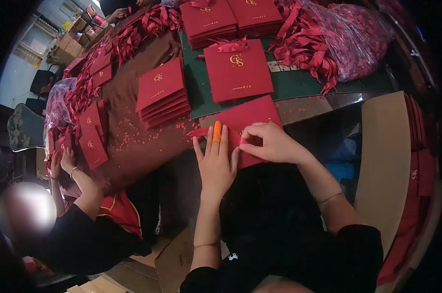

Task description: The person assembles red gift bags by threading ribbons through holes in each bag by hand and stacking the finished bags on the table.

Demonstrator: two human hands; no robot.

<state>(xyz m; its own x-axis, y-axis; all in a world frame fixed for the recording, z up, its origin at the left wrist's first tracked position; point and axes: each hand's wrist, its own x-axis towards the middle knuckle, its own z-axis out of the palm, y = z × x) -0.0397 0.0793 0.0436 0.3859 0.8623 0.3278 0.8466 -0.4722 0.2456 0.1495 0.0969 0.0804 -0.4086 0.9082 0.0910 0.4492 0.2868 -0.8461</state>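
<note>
A red paper gift bag (pixel 255 113) with gold print lies at the table's near edge in front of me. My left hand (pixel 215 161) rests on its left side, fingers stretched out, with an orange finger cover (pixel 217 132) on one finger. Beneath those fingers a red ribbon (pixel 198 132) sticks out to the left. My right hand (pixel 273 142) is closed in a pinch over the bag, close to my left thumb. Between its fingertips is what looks like the ribbon, mostly hidden. Just beyond lies another finished-looking red bag (pixel 238 73) with a ribbon bow at its top.
Stacked red bags (pixel 162 93) sit left of centre, with more stacks (pixel 211 22) at the back. A clear plastic sack (pixel 357 41) spills red ribbons at back right. Red scraps dot the brown cloth (pixel 138 146). A cardboard box (pixel 384 146) stands right. At left, another person's hands (pixel 64 161) handle bags.
</note>
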